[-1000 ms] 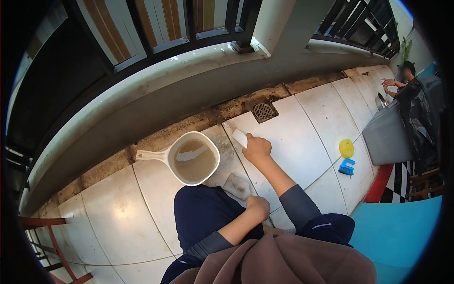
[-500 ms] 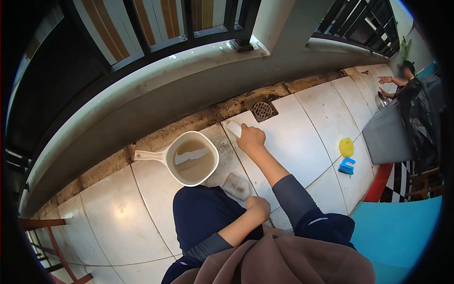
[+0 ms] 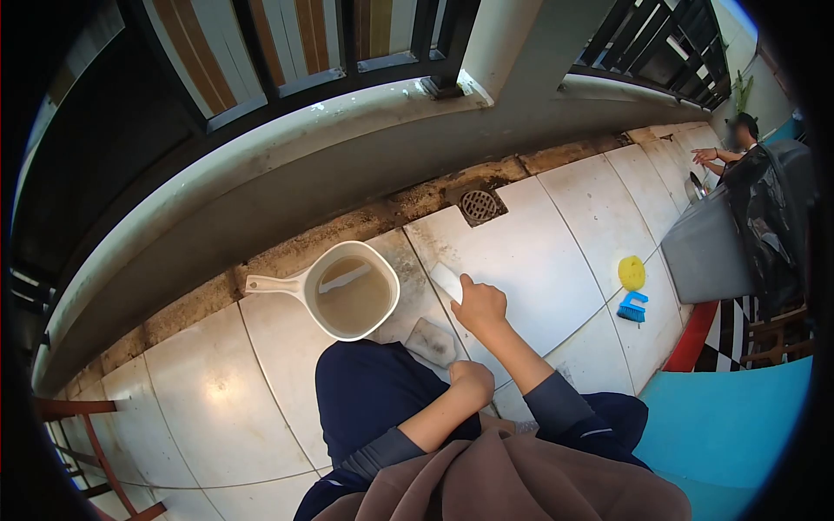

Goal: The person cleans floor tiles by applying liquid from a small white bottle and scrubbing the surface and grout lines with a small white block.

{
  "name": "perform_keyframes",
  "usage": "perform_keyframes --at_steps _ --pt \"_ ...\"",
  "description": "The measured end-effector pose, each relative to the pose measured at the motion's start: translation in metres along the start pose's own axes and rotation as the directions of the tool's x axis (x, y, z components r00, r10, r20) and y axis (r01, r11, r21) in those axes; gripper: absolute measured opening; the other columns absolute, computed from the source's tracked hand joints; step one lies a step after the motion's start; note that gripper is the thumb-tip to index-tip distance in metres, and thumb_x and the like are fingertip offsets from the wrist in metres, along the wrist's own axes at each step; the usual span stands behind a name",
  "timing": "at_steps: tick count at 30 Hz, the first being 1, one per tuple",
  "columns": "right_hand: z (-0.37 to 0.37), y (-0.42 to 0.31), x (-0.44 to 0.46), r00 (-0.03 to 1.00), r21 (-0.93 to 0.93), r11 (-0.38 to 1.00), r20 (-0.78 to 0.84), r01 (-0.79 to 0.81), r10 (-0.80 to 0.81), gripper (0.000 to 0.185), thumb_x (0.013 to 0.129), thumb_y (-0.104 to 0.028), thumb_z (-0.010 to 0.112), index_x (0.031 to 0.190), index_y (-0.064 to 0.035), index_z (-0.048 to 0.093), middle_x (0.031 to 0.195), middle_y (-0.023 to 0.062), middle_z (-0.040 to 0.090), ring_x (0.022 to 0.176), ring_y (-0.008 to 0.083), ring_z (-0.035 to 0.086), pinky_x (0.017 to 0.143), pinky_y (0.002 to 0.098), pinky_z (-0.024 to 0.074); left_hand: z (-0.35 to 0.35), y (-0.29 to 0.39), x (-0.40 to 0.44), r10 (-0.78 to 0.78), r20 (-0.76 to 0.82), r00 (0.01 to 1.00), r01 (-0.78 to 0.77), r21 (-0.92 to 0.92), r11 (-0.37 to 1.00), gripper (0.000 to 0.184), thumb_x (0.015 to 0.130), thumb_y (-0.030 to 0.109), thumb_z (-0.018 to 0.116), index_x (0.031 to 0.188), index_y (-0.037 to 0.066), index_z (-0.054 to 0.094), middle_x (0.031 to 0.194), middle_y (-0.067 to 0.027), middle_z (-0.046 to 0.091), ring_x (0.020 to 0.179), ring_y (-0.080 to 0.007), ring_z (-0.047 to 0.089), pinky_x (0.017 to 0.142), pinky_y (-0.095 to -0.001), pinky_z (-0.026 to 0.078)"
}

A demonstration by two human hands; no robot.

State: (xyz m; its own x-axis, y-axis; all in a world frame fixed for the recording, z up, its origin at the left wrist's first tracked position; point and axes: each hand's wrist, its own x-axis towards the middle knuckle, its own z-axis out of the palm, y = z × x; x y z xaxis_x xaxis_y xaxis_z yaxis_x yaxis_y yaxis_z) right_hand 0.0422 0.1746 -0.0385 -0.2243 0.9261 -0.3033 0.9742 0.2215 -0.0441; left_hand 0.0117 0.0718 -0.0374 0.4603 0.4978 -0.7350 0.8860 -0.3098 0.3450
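Observation:
My right hand (image 3: 480,306) is closed round a white block (image 3: 447,280), which rests against the white floor tile. My left hand (image 3: 473,380) is curled up by my knee, and its fingers are turned out of sight. Just beyond it, a greyish, dirty block (image 3: 431,341) lies on the tile. To the left stands a white dipper (image 3: 393,291) of cloudy water, its handle pointing left.
A round drain grate (image 3: 479,206) sits by the dirty strip along the wall. To the right lie a yellow sponge (image 3: 632,273) and a blue brush (image 3: 632,306), near a grey bin (image 3: 708,252). Another person (image 3: 738,143) is at the far right.
My right hand has drawn the white block back towards me, away from the drain grate. My left hand stays by the knee, and the other person's hands have shifted.

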Motion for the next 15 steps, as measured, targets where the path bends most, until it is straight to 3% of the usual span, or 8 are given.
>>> perform_keyframes --at_steps 10,15 --pt "-0.016 -0.042 0.101 0.997 -0.04 0.999 -0.077 -0.003 0.0 0.042 0.072 -0.034 0.062 0.102 -0.0069 0.052 0.082 0.0123 0.064 0.076 0.0258 0.063 0.062 0.0351 0.051 0.001 0.0 0.002 -0.009 0.026 1.0 0.01 -0.021 1.0 0.032 0.084 0.038 0.048 0.095 0.013 0.066 0.101 -0.0058 0.063 0.093 -0.0214 0.06 0.072 -0.0331 0.046" --pt "-0.028 -0.05 0.12 0.998 -0.11 0.993 -0.05 0.036 -0.042 0.041 0.072 -0.032 0.062 0.101 -0.0058 0.053 0.084 0.0119 0.064 0.08 0.0255 0.063 0.065 0.0346 0.0511 0.001 -0.001 0.005 0.004 0.026 1.0 -0.003 -0.038 0.999 0.027 0.083 0.032 0.05 0.094 0.013 0.067 0.099 -0.0061 0.063 0.092 -0.0219 0.061 0.07 -0.0331 0.047"
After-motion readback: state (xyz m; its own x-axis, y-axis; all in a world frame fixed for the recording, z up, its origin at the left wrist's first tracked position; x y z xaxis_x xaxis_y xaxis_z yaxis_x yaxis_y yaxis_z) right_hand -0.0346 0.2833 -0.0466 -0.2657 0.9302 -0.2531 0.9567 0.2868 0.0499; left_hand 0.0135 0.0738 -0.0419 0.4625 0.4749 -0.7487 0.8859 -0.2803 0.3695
